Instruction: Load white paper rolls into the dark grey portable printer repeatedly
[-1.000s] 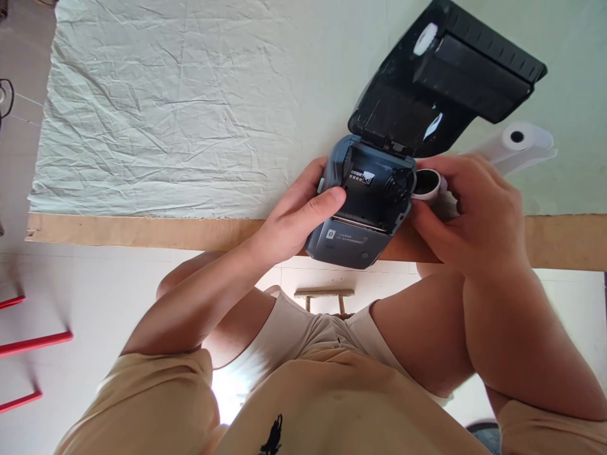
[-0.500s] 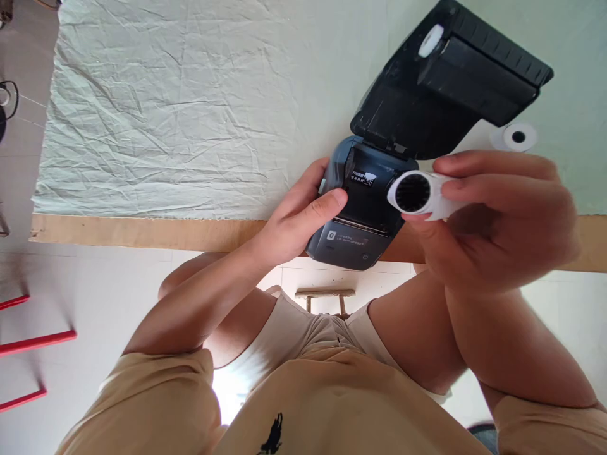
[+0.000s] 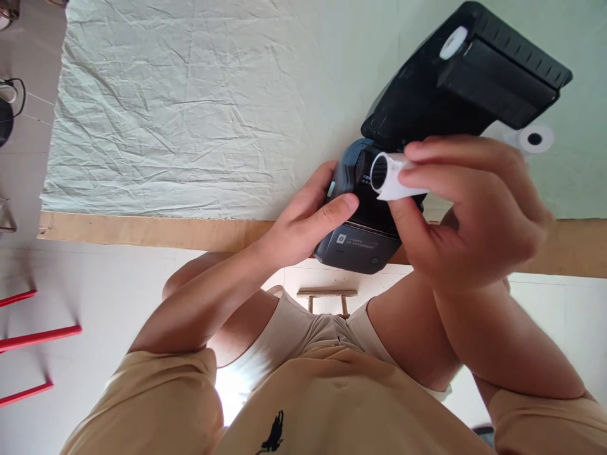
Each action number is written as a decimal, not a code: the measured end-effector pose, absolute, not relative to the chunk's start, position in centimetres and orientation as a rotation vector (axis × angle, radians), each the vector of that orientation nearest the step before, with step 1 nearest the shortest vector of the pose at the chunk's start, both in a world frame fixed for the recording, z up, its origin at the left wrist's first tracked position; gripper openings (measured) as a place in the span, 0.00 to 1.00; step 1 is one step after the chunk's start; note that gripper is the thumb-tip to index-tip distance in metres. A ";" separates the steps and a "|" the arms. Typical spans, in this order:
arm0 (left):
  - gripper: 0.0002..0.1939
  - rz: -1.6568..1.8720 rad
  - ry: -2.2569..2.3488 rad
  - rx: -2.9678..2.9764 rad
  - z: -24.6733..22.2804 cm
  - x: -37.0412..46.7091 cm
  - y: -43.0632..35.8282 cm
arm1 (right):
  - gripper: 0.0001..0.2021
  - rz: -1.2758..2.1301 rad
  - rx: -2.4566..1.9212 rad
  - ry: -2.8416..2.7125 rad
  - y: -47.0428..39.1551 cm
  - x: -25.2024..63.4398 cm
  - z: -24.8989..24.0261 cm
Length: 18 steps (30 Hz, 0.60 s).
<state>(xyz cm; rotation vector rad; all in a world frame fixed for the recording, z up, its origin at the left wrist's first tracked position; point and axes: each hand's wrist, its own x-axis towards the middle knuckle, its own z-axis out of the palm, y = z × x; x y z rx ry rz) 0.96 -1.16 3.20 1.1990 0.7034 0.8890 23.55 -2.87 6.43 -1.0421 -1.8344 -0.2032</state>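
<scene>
Firstly, in the head view, one dark printer (image 3: 358, 249) is recorded at the near edge of a cloth-covered table (image 3: 190, 114), its single hinged lid (image 3: 422, 95) thrown open to the far side. Two white paper items are counted: one short tube (image 3: 398, 180) and one roll (image 3: 545, 139) on the cloth beyond the right hand (image 3: 474, 208). Three red bars (image 3: 42, 337) are noted at the left, over the floor. The hands are apart. The printer's left side is gripped by the left hand (image 3: 303, 224), thumb laid over the rim; the tube is pinched between the right thumb and fingers, in front of the open compartment — whether it is touched to the printer cannot be told.

Compared with half a second ago, the tube has been shifted leftward and its open end turned to the left; the left-hand grip is unchanged. A compartment label (image 3: 367, 179) is partly covered by the tube. On the front panel a white square symbol is borne beside small print — too small to be read.
</scene>
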 end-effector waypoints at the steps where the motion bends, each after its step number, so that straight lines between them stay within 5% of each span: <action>1: 0.38 0.893 0.692 1.199 3.2 1.0 -1.2 | 0.14 -0.201 -1.087 -1.817 -2.8 23.5 6.4; 9: 0.43 0.887 0.710 1.214 3.5 1.2 -1.1 | 0.19 -0.170 -0.988 -1.904 -2.9 24.8 6.3; 18: 0.42 0.873 0.726 1.191 3.6 1.3 -1.2 | 0.10 -0.190 -1.242 -1.963 -2.8 24.6 7.3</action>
